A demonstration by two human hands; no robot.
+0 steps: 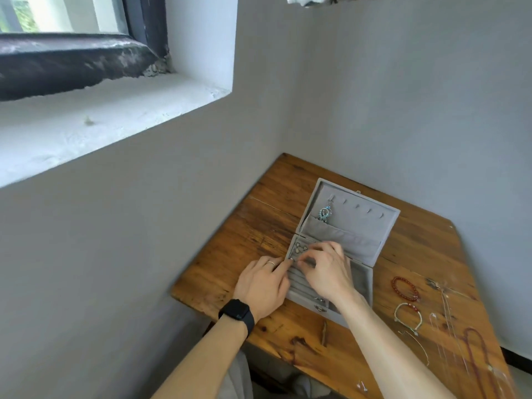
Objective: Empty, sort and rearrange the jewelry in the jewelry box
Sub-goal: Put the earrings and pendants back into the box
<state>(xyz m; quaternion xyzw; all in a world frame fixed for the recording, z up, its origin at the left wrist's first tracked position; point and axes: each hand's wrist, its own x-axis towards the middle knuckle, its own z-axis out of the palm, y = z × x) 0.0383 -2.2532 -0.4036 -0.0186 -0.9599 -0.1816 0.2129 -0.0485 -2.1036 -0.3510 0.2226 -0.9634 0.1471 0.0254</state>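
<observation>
A grey velvet jewelry box (361, 279) lies open on the wooden table (259, 226), its lid (349, 223) propped back. A blue dangling earring (325, 213) hangs inside the lid. Small earrings (299, 249) sit in the box's back left compartment. My left hand (263, 283), with a ring and a black watch, rests at the box's left edge, its fingertips at the ring rolls. My right hand (325, 267) hovers over the ring rolls with curled fingers, thumb and forefinger pinching something too small to make out.
Right of the box lie a red bead bracelet (405, 288), a white cord bracelet (408, 315), thin chains (446, 326) and a dark red bead necklace (478, 355). Grey walls stand close at the left and back. A window sill is at the upper left.
</observation>
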